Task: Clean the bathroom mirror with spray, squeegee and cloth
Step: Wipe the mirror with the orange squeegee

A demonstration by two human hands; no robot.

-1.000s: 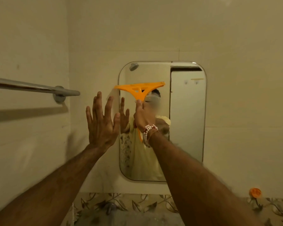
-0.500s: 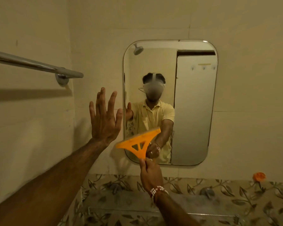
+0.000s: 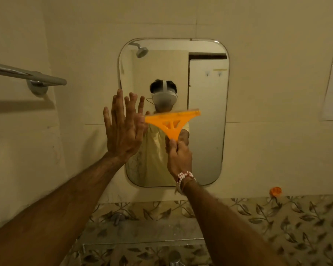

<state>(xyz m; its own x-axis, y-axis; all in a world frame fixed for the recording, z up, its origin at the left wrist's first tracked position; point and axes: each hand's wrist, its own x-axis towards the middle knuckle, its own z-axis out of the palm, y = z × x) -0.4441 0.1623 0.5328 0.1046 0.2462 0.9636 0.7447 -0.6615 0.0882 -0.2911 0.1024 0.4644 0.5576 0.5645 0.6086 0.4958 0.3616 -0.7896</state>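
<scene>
Two hands — the right hand [image 3: 178,157] wraps its fingers around one orange squeegee [image 3: 172,120] held mid-mirror; the left hand [image 3: 123,129] spreads open at the left edge of the one mirror [image 3: 208,104]. The squeegee blade is blurred — contact unclear.

Left arm extended forward and up — left hand [image 3: 123,129] flat, fingers spread, back toward camera, palm toward wall. Right arm raised from lower right — right hand [image 3: 179,156] closed in fist around squeegee [image 3: 172,121] handle, knuckles up, beaded bracelets on wrist.
</scene>
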